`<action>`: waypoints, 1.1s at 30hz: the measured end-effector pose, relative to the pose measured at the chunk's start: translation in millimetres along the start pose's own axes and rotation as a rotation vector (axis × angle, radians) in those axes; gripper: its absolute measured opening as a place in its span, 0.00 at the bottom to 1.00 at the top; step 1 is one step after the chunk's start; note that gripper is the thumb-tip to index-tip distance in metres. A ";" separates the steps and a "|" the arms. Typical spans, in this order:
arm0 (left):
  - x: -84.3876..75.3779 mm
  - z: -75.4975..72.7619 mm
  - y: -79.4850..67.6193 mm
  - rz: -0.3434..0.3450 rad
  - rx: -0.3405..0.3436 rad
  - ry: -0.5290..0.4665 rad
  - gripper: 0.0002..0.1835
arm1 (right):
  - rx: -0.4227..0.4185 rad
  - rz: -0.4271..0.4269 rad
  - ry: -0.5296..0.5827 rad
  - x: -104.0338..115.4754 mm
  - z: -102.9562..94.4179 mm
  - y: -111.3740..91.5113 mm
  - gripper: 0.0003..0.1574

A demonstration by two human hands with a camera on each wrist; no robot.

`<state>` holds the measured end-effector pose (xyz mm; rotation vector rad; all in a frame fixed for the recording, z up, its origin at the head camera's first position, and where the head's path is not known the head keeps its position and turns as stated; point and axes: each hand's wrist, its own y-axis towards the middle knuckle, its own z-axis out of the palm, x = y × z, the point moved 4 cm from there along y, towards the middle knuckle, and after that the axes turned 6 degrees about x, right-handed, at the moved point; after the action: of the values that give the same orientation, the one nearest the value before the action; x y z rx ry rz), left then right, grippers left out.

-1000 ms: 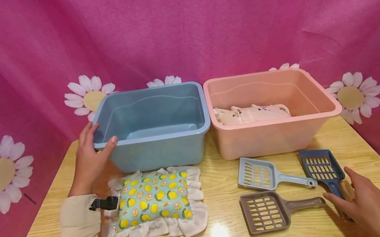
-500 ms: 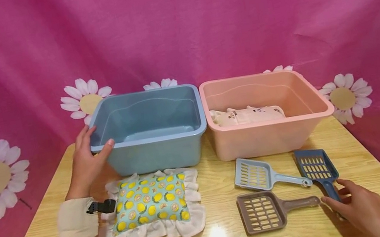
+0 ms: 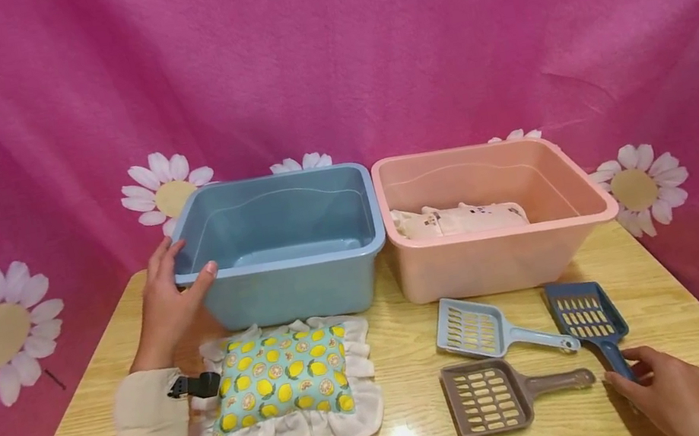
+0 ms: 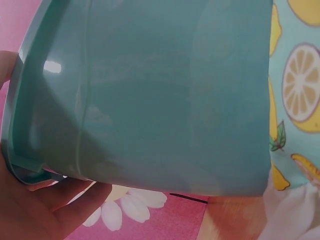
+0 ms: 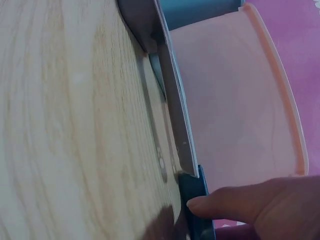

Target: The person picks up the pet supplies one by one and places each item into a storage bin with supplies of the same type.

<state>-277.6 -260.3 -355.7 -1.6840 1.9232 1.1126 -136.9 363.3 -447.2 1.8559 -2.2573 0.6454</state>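
Observation:
My left hand (image 3: 166,306) holds the front left corner of a blue plastic tub (image 3: 288,290), thumb at the front and fingers along the left side. In the left wrist view, fingers (image 4: 75,202) reach under the tub's rim. At the right, my right hand (image 3: 676,387) pinches the handle of a dark blue litter scoop (image 3: 614,357), which lies slotted end away from me. The right wrist view has the thumb (image 5: 225,202) on that handle. Close by lie a brown litter scoop (image 3: 560,382) and a light blue litter scoop (image 3: 539,334).
A pink tub (image 3: 489,264) stands beside the blue one, with a cream printed cloth item (image 3: 477,218) inside. A frilled lemon-print cushion (image 3: 289,375) lies before the blue tub. Behind the wooden table (image 3: 408,362) hangs a pink flowered cloth (image 3: 321,45).
My right hand has come in onto the dark blue scoop's handle, its fingers closing round it. The left hand stays on the tub corner. The head view has shifted slightly.

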 end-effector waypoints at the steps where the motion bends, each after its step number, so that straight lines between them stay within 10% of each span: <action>1: 0.2 -0.2 -0.1 -0.002 0.000 0.001 0.40 | -0.003 0.001 0.000 -0.7 0.2 0.1 0.43; 33: 2.3 1.2 -2.0 -0.040 0.004 -0.031 0.43 | -0.181 0.186 0.308 -38.4 2.8 3.3 0.35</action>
<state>-276.6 -261.0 -358.7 -1.6858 1.8631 1.1132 -131.0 397.1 -465.0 1.3716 -2.2141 0.6747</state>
